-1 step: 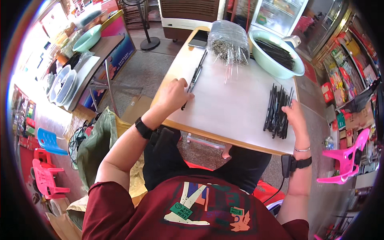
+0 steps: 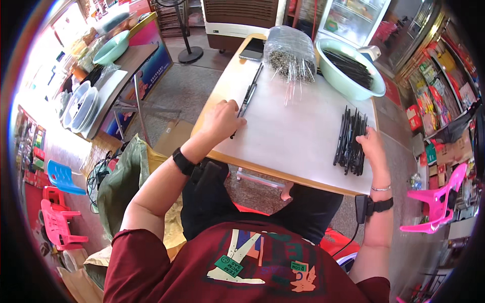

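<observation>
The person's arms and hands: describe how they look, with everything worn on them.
The short, dark red fabric sleeves stop above the elbows; the left hand and right hand are gloveless. The left wrist wears a broad black wristband, a black boxy device beside it. The right has a thin silver-coloured metal bangle, a black forearm strap with a black rectangular box, and a thin black cable below.

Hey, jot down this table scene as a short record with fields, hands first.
Left hand: fingers curled at the few black sticks
Right hand: fingertips at the right side of the pile of black sticks
Table: white top, wooden edge
Bag: clear plastic, thin rods poking out
Bowl: pale green, holds more dark sticks
Phone: flat, far left corner
</observation>
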Motion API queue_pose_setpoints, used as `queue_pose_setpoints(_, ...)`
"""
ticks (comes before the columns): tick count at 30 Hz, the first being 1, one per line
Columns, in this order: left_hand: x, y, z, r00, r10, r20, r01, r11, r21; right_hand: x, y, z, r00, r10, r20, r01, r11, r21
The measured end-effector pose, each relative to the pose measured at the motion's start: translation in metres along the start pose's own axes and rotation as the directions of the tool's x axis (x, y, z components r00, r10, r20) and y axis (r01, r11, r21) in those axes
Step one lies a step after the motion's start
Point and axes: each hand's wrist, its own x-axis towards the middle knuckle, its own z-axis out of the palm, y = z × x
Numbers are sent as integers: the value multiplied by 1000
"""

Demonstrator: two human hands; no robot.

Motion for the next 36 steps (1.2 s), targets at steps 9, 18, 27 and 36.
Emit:
queue_pose_setpoints(9,-9,-23,-3,999,30,28,-28,996,-85,-49,-77,20,798,-439,-412,386,898,-209)
queue_pose_setpoints(18,-25,-13,-10,998,44,34,-44,999,17,-84,-161,115,788,-614,47,589,773,237)
queue_pose_setpoints(27,-48,-21,-31,928,7,373,257,714,-652,-89,-205,137,723,-421,547,-162,667,727)
queue_pose_setpoints(36,1,32,-1,947,224,231,93,497,-863,-68,-183,108,895,-341,287,-101,471,876)
